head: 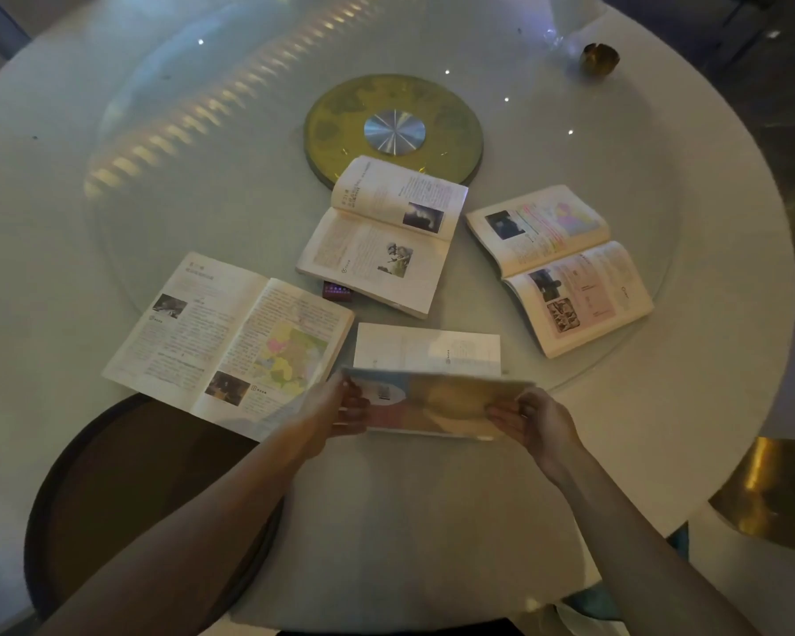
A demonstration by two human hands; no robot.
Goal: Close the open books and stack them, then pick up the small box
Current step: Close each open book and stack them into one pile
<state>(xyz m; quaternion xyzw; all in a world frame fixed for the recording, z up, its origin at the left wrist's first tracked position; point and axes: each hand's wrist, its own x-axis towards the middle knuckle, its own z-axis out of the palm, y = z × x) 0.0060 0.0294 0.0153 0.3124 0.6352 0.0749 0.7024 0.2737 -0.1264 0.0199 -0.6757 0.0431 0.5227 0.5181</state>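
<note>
Two bare forearms, sleeveless to frame edge; hands [340, 401] ungloved, no rings visible

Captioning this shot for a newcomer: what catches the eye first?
Nearest the camera, the left hand and right hand fold a book shut by its cover. Three open books fan out behind it, and a gold disc sits at the round table's centre.

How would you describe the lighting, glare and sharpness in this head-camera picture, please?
Head view: dim overall; a rippled streak of glare crosses the glass table top; the cover of the book held by both hands is motion-blurred; wide-angle distortion bends the table's rim.
</note>
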